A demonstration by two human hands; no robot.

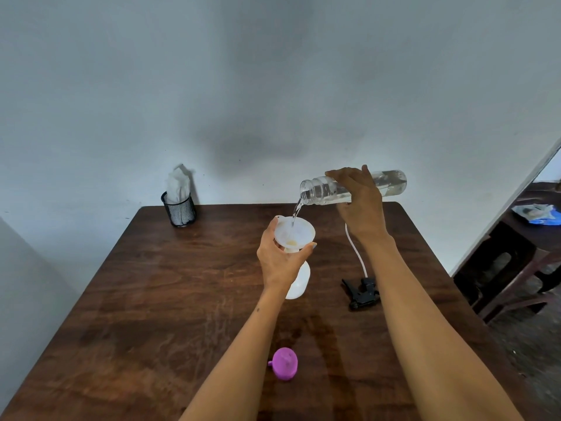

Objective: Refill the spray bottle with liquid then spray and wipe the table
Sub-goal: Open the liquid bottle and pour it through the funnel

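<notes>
A person is refilling a spray bottle at a dark wooden table (151,299) set against a pale wall, w/ water streaming from a clear bottle (358,187) into a white funnel (293,232).

The right hand (359,202) is closing around the clear bottle's middle, tipping it nearly level, mouth to the left, just above the funnel. The bottle is looking rigid, smooth-walled and about half full, so prob. slippery when wet and shifting in weight as it empties; a mid-body grip seems the surest hold.

The left hand (280,256) is wrapping fingers and thumb around the funnel's neck, steadying it on the white spray bottle (299,281), which is standing upright on the table near centre, its lower body showing below the hand. The spray bottle is likely light plastic, top-heavy w/ the funnel on, and apt to tip if let go.

A black mesh cup (179,211) holding white tissue is sitting at the far left corner. The black trigger head (362,291), w/ its white dip tube trailing, is lying just right of the spray bottle, apart from it. A purple cap (285,363) is resting nearer the person, btwn the forearms.
</notes>
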